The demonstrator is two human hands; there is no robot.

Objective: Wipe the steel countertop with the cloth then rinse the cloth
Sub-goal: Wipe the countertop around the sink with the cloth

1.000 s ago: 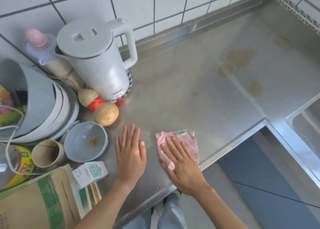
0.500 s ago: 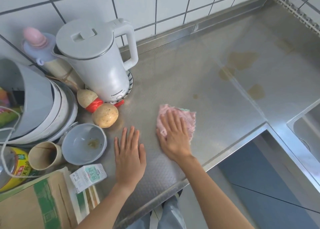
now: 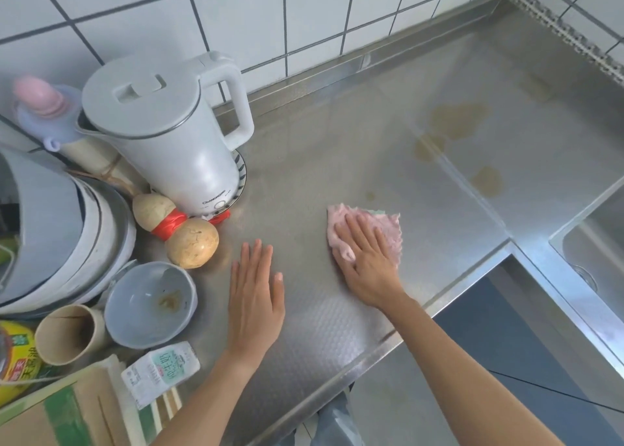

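A pink cloth [image 3: 388, 228] lies flat on the steel countertop [image 3: 337, 148], near its middle. My right hand [image 3: 366, 260] presses down on the cloth with straight, spread fingers. My left hand [image 3: 255, 297] rests flat on the bare steel to the left of the cloth, fingers straight, holding nothing. Brownish stains [image 3: 456, 121] mark the steel beyond the cloth, with a smaller stain [image 3: 486, 180] to the right.
A white kettle [image 3: 169, 135], a gourd with a red band [image 3: 175, 229], a blue bowl [image 3: 148, 304], a cup [image 3: 67, 334], a milk carton [image 3: 162, 371] and stacked dishes [image 3: 67, 243] crowd the left. The sink [image 3: 594, 243] sits at the right. The counter's front edge [image 3: 388, 341] runs below my hands.
My right hand has slid the cloth away from the front edge, up and slightly right over the steel. My left hand has stayed flat in place.
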